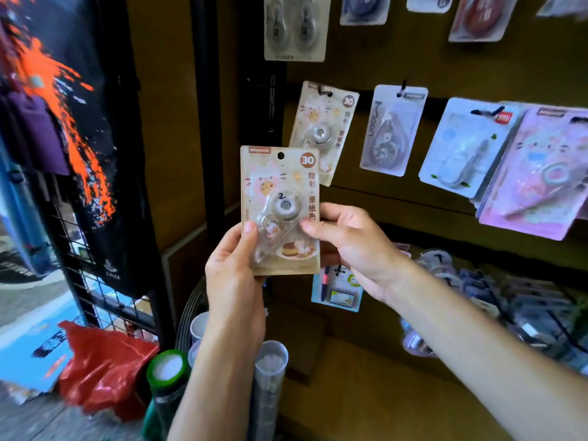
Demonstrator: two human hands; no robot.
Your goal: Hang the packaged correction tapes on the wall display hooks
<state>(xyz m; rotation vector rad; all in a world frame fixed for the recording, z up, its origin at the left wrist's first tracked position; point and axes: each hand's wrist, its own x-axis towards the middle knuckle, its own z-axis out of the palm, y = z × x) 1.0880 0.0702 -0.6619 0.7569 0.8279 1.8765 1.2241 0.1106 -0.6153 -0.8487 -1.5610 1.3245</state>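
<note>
A beige packaged correction tape point(280, 186) with a cat drawing and a "30" sticker stands upright in front of the brown wall display. My left hand point(234, 268) grips its lower left edge, thumb on the front. My right hand point(353, 246) pinches its right edge. The hang hole at the card's top is free. Just behind and up to the right, an identical beige pack point(323, 132) hangs tilted on a black hook point(324, 90). Further right hang a white pack point(393, 128), a blue-white pack point(467, 148) and pink packs point(537, 173).
More packs hang in the row above point(294, 27). Below right, further hooks hold blurred goods point(496, 300). A blue pen pack point(337, 291) hangs under my hands. Clear tubes point(270, 370), a green-rimmed container point(168, 367) and a red bag point(101, 367) stand low left by a black wire rack.
</note>
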